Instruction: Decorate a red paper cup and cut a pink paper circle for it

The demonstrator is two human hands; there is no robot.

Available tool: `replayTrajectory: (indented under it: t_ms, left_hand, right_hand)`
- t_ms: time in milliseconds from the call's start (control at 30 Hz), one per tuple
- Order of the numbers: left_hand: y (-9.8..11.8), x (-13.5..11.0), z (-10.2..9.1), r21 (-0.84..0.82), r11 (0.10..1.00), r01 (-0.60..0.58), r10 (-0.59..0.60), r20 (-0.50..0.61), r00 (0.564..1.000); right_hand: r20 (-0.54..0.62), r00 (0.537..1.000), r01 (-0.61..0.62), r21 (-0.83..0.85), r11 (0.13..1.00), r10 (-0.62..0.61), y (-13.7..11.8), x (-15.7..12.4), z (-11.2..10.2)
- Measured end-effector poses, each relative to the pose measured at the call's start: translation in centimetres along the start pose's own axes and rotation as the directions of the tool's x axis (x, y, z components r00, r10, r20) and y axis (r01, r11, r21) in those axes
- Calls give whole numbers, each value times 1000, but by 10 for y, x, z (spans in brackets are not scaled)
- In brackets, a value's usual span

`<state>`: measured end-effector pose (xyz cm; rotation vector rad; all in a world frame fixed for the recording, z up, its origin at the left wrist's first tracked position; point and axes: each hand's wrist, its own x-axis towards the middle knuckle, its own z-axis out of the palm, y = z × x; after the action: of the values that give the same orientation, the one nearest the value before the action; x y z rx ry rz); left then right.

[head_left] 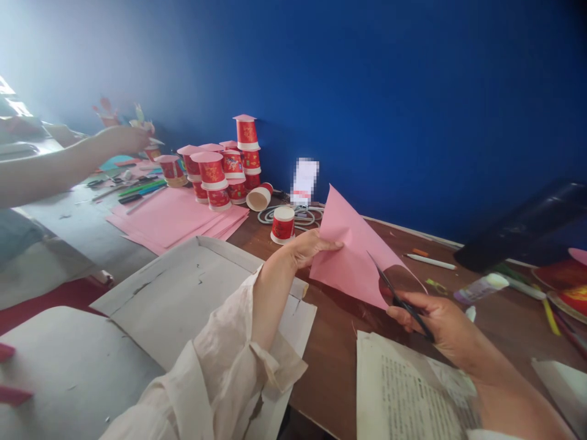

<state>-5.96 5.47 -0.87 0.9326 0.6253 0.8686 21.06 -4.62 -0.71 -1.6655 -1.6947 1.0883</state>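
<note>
A sheet of pink paper is held up off the table by my left hand, whose thumb lies on its near face with the fingers hidden behind. My right hand is closed round the handles of black scissors. The scissor blades meet the sheet, and a curved cut edge runs beside them toward the right. Just behind my left wrist, a red paper cup stands upside down. Another cup lies on its side near a coiled white cable.
Stacked red cups with pink tops stand by the blue wall. Pink sheets and a white cardboard piece lie left. A printed paper, glue stick and white pen lie right. Another person's arm reaches in from the left.
</note>
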Motion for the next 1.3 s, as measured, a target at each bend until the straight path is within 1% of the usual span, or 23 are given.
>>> replayTrajectory:
  t_ms: [133,233,333,500,733,900,1033,1133,1300]
  left_hand:
    - [0,0,0,12,1000,5,-5,-6,1000]
    - [0,0,-1,23,1000,9,-9,-4,1000]
    - [2,-3,0,68,998,13,-13,0,1000]
    - [6,-10,6,130,991,24,-21,-25,999]
    - [6,-8,7,64,997,34,-32,-39,999]
    - [5,-5,6,51,997,52,-49,-42,998]
    - [2,-1,1,25,999,43,-42,-8,999]
    - [1,0,-1,27,999,42,-42,2,999]
    - [0,0,-1,59,997,52,-53,11,999]
  right_hand:
    - [-13,1000,-12,8,1000,12,1,-1,-1]
    - [3,1000,-23,8,1000,23,-2,-3,-1]
    - [6,1000,-20,-8,1000,20,-2,-3,-2]
    - [7,1000,-9,-56,998,9,5,0,-4]
    - [54,998,-7,-70,998,11,12,2,-6]
    - [55,998,-22,-75,997,26,6,1,-6]
    - [45,999,-22,-38,999,24,1,-1,-6]
    - [62,998,-32,-18,999,33,-2,-2,-6]
    - [87,993,-76,-69,995,82,1,-1,-6]
